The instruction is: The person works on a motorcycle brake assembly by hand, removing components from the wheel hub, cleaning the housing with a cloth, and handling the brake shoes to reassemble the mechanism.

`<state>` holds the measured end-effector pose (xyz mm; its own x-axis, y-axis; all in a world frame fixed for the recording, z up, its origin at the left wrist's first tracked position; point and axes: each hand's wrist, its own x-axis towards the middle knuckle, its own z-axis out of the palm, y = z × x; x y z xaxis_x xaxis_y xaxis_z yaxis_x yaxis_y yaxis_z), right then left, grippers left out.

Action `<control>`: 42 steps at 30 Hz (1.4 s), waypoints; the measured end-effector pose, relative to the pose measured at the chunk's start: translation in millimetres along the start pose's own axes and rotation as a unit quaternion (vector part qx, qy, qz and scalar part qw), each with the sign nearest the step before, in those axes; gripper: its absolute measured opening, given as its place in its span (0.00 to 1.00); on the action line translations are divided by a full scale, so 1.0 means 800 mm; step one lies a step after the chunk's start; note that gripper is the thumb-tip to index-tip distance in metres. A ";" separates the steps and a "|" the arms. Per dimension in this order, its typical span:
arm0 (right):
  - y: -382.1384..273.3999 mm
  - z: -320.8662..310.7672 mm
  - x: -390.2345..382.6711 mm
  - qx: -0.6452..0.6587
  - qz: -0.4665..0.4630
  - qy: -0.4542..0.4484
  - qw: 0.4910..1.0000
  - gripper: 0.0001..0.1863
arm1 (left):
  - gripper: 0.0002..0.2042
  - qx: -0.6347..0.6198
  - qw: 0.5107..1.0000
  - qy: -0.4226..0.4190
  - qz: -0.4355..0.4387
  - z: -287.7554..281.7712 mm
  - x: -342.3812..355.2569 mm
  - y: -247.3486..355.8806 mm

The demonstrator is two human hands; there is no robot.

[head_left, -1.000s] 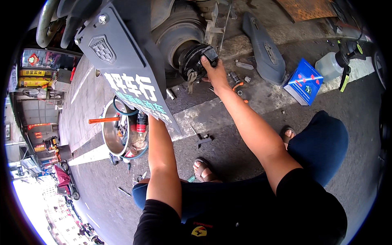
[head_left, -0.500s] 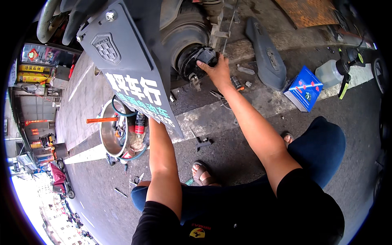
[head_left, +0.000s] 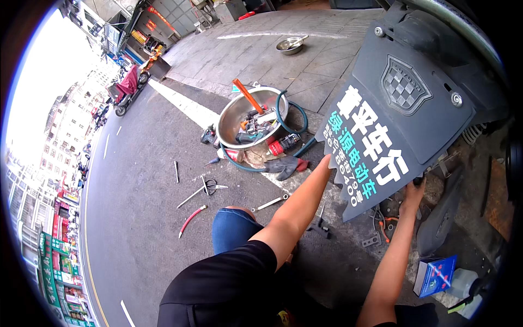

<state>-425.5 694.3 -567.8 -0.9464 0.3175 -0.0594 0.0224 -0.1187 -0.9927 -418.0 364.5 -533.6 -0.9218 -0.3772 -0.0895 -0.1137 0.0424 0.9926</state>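
Note:
A grey mud flap (head_left: 392, 131) with a checkered shield emblem and white and green lettering hangs in front of me at the right. My left forearm (head_left: 305, 193) reaches up to its lower left edge, and the left hand is hidden behind it. Just past the flap's lower right edge, my right hand (head_left: 414, 195) has its fingers curled against a black part (head_left: 418, 180) at the wheel hub, most of which the flap covers. Beneath that hand lie orange-handled pliers (head_left: 383, 229) and a small metal plate (head_left: 372, 240).
A steel basin (head_left: 226, 122) of tools stands on the pavement, a blue-green hose round it and a red-black spray can (head_left: 283, 144) beside it. A glove (head_left: 286, 166), wrench (head_left: 269, 203), scissors (head_left: 212, 187) and red tube (head_left: 192, 220) lie nearby. Right: grey panel (head_left: 440, 218), blue box (head_left: 436, 275), spray bottle (head_left: 464, 282).
The view has swung left, so flap, basin and street sit further right. My right hand was plainly gripping the black hub part; now the flap hides most of it. The left hand stays hidden.

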 end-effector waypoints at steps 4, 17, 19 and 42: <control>0.024 0.008 0.004 0.189 0.138 -0.057 0.971 0.36 | 0.14 0.004 1.000 0.000 0.011 0.003 0.006 -0.002; -0.033 0.027 0.035 -0.027 0.068 0.043 0.996 0.48 | 0.13 0.000 0.999 -0.036 -0.011 0.058 0.042 -0.015; -0.044 0.029 0.026 0.112 0.134 -0.011 0.985 0.47 | 0.12 -0.002 0.999 -0.033 -0.011 0.054 0.039 -0.014; -0.024 0.033 0.059 -0.038 0.085 -0.043 0.995 0.49 | 0.39 -0.425 0.819 -0.147 -0.358 0.191 -0.047 -0.042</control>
<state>-479.3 687.0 -549.2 -0.9510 0.2164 -0.2211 0.2057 -0.0917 -0.9743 -436.3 518.3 -576.0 -0.7958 0.2205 -0.5641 -0.4800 -0.7975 0.3655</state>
